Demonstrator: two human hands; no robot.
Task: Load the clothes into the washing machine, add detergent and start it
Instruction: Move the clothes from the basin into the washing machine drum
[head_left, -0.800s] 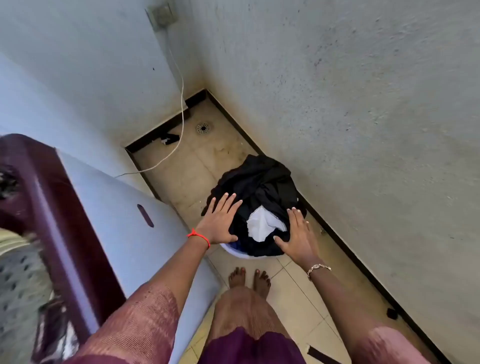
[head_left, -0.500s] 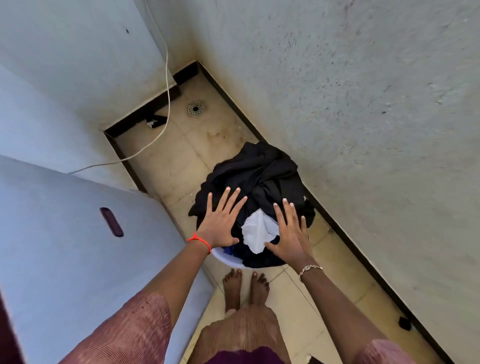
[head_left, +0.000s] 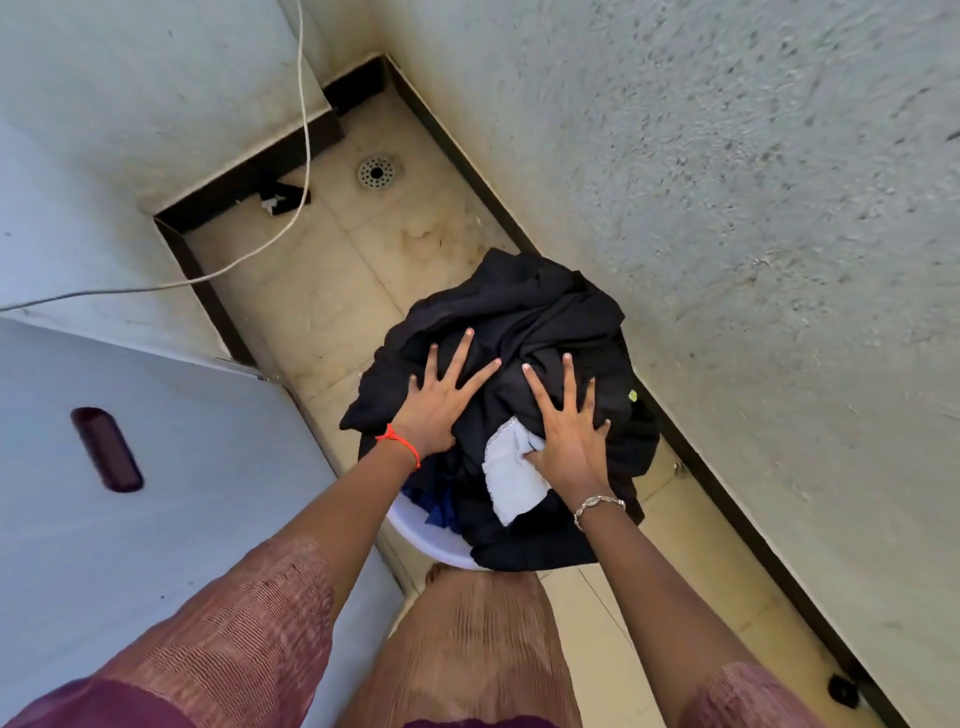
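Head view: both hands lie spread flat on the clothes (head_left: 524, 332), left hand (head_left: 436, 405) and right hand (head_left: 569, 431), neither grip closed on anything. Clothes are heaped in the tub (head_left: 415, 530) on the floor beside the washer (head_left: 171, 467). Loading, detergent and start all remain, I'd judge.

Tiled floor (head_left: 332, 291), laundry tub (head_left: 415, 535), drain (head_left: 377, 173)

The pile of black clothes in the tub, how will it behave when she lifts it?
The black clothes look floppy, draping past the white tub, so edges will probably sag. The white cloth lies loose and may slip out.
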